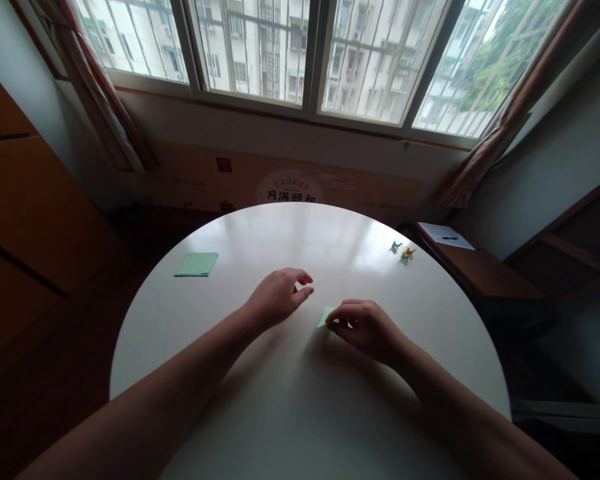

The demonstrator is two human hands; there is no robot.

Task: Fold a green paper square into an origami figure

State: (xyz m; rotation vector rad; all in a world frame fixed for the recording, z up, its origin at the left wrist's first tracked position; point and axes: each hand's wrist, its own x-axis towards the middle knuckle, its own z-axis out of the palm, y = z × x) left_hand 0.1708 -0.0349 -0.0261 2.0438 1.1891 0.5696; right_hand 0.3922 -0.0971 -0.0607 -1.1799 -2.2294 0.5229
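Note:
A small folded piece of light green paper [325, 315] lies on the round white table [300, 400] near its middle. My right hand [367, 328] is closed on the paper's right edge, fingertips pinching it against the tabletop. My left hand [279, 295] hovers just left of the paper, fingers loosely curled and apart, holding nothing. Most of the paper is hidden under my right fingers.
A stack of green paper sheets [197, 264] lies at the table's left. Two small folded paper figures [401, 252], green and orange, sit at the far right. A low wooden side table [473, 263] with a white sheet [447, 235] stands to the right, under the window.

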